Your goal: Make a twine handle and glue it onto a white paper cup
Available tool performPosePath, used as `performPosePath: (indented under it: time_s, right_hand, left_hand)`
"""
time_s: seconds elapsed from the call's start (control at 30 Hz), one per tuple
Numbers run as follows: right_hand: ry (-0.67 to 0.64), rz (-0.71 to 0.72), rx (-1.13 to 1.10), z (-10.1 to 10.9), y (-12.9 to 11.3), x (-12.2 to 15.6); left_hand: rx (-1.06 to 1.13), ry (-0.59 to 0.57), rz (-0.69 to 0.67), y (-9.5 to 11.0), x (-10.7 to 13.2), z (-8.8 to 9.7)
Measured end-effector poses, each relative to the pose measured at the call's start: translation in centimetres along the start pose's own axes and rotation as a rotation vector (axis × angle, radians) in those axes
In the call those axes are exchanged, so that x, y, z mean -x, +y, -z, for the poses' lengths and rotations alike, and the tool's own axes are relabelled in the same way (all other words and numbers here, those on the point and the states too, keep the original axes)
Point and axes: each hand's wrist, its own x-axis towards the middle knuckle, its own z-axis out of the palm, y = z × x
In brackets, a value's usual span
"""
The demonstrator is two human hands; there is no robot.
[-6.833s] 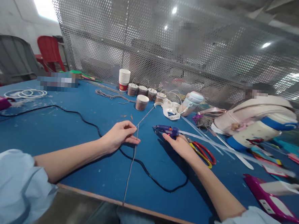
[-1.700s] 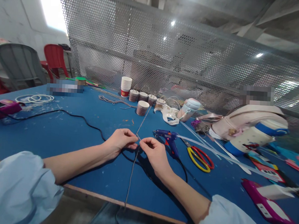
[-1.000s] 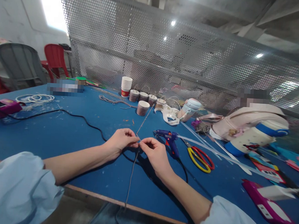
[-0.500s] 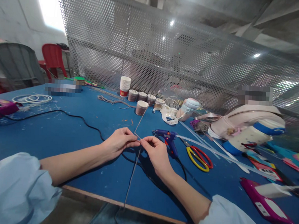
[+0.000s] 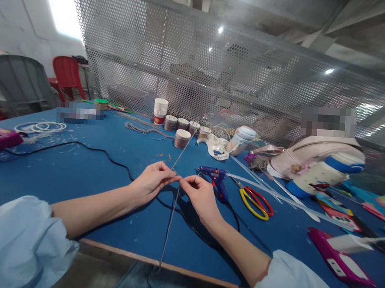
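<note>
A thin grey yarn [image 5: 170,223] runs from the table's front edge up to my fingertips and on toward the cups. My left hand [image 5: 151,180] pinches it between thumb and fingers, near the middle of the table. Close against it, my right hand [image 5: 199,196] also pinches the yarn, fingertips almost touching the left ones. The bit between the fingertips is too small to make out. Beyond my hands stands a yarn-wrapped paper cup [image 5: 182,140], with the yarn's far end reaching past its right side. A blue glue gun [image 5: 214,175] lies just right of my right hand.
Scissors [image 5: 256,203] with red and yellow handles lie right of the glue gun. Several wrapped cups and a paper cup stack [image 5: 160,111] stand at the back. A black cable [image 5: 97,149] crosses the left side. Bottles, a bag and a pink power strip [image 5: 340,257] occupy the right.
The fingertips have drawn closer together, and the short slanted piece of yarn seen between them no longer shows. The yarn's far part has swung slightly right. The view has shifted a little.
</note>
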Motion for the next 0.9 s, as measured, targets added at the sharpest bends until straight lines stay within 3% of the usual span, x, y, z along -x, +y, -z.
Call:
performPosePath:
  time_s: [0.17,0.23,0.3,0.37,0.4,0.5,0.6,0.77,0.9]
  right_hand:
    - [0.122,0.200,0.091,2.5,-1.7,-1.0]
    - [0.254,0.441,0.253,3.9,-2.8,-1.1]
    - [0.359,0.819,0.512,5.0,-4.0,-0.8]
    - [0.316,1.105,0.801,5.7,-4.9,-0.4]
    - [0.255,1.164,0.930,5.9,-5.2,-0.2]
    - [0.082,1.130,1.158,6.0,-5.5,-0.2]
    - [-0.003,1.106,1.198,6.1,-5.0,-0.8]
    - [-0.066,1.052,1.202,6.4,-3.9,-1.2]
    - [-0.046,0.963,1.128,6.5,-3.5,-1.0]
  left_hand:
    - [-0.178,-0.049,-0.005,0.4,0.6,-0.2]
    - [-0.301,-0.065,-0.036,0.6,0.9,-0.2]
    - [-0.433,-0.072,-0.090,0.8,1.1,-0.2]
    - [-0.548,-0.085,-0.150,1.0,1.2,-0.1]
    - [-0.599,-0.091,-0.176,1.0,1.2,0.0]
    - [-0.710,-0.107,-0.241,1.2,1.1,0.2]
    - [-0.736,-0.137,-0.268,1.2,1.0,0.5]
    - [-0.772,-0.162,-0.268,1.1,0.8,0.7]
    - [-0.679,-0.167,-0.166,1.3,1.1,0.4]
